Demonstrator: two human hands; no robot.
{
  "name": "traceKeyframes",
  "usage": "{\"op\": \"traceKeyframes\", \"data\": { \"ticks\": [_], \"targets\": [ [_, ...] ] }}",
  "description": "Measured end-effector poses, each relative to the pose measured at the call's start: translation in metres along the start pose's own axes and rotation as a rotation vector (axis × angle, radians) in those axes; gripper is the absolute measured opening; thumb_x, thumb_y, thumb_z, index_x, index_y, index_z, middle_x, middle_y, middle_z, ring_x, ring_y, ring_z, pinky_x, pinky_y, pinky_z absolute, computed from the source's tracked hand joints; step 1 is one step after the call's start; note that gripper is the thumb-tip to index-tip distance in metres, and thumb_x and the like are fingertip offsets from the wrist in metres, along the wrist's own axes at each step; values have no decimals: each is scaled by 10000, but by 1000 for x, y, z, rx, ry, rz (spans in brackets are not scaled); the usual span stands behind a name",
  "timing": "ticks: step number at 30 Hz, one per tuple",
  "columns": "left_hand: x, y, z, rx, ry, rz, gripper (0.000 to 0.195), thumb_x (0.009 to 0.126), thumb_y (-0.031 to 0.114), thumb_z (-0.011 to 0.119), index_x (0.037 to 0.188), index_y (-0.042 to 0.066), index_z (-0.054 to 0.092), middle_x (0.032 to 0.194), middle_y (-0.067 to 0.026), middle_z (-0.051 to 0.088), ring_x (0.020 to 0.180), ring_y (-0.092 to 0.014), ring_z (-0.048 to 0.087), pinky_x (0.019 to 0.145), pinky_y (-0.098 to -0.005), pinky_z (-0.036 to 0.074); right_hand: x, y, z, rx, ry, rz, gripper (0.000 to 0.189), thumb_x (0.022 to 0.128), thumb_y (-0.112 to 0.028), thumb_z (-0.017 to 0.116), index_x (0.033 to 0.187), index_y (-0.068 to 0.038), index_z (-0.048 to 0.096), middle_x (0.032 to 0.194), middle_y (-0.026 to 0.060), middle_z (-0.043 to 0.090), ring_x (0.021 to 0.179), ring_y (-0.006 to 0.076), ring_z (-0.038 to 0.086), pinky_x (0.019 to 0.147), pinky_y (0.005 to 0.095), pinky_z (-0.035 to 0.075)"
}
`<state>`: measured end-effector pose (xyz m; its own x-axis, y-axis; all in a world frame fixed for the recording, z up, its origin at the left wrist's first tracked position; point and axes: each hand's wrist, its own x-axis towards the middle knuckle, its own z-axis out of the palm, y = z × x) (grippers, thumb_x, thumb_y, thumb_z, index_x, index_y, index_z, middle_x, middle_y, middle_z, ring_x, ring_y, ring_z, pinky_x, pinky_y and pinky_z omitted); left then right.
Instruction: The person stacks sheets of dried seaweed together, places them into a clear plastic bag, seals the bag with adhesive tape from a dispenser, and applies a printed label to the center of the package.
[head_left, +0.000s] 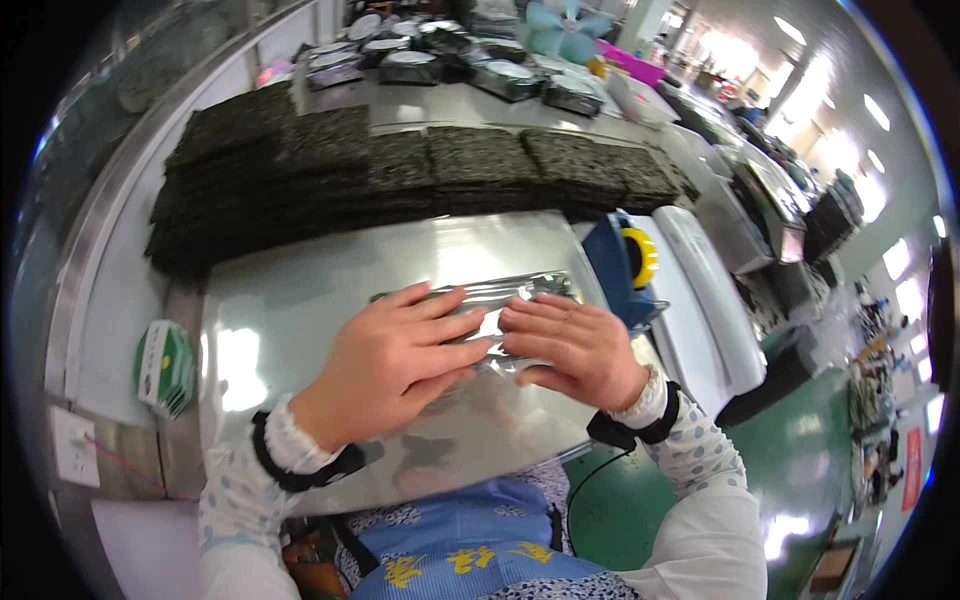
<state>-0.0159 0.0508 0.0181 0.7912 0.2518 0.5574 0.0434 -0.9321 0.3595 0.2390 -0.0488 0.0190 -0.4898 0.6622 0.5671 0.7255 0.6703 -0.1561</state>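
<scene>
A flat, dark packet in shiny clear plastic film (551, 283) lies on a smooth metal work plate (315, 322). My left hand (397, 352) rests palm down over its left part, fingers spread and pointing right. From the other side, my right hand (570, 337) covers the right part with its fingers laid out flat. The fingertips of both hands almost meet over the glossy middle. Much of the packet is hidden under the hands, and neither hand is closed around it.
Tall stacks of dark seaweed sheets (480, 161) line the plate's far edge. A blue tape dispenser (611, 259) with yellow tape and a roll of film (709, 292) stand right. Wrapped packs (409, 67) and a fan (568, 30) are behind. Green boxes (165, 367) sit left.
</scene>
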Motion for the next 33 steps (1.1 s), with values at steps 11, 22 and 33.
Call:
{"op": "traceKeyframes", "data": {
  "ticks": [11, 22, 33],
  "targets": [
    [-1, 11, 13, 85, 100, -104, 263, 835, 54, 765, 1097, 79, 772, 1270, -116, 723, 1290, -363, 618, 1129, -529, 412, -194, 177, -55, 492, 475, 1486, 433, 973, -229, 665, 1284, 65, 600, 1073, 132, 729, 987, 203, 704, 887, 307, 498],
    [5, 9, 17, 195, 131, -99, 304, 850, 66, 754, 1152, 102, 761, 1288, -114, 709, 1280, -373, 617, 1100, -557, 428, -211, 79, -22, 781, 970, 1460, 370, 875, -76, 779, 1116, 13, 513, 944, 108, 676, 791, 184, 671, 762, 323, 581],
    [-6, 11, 13, 316, 46, -93, 362, 885, 90, 700, 1231, 180, 757, 1353, -121, 673, 1304, -367, 602, 1109, -558, 422, 2, -48, 66, 851, 632, 957, 279, 867, -66, 800, 995, -30, 555, 775, 15, 627, 662, 85, 624, 583, 253, 507]
  ]
}}
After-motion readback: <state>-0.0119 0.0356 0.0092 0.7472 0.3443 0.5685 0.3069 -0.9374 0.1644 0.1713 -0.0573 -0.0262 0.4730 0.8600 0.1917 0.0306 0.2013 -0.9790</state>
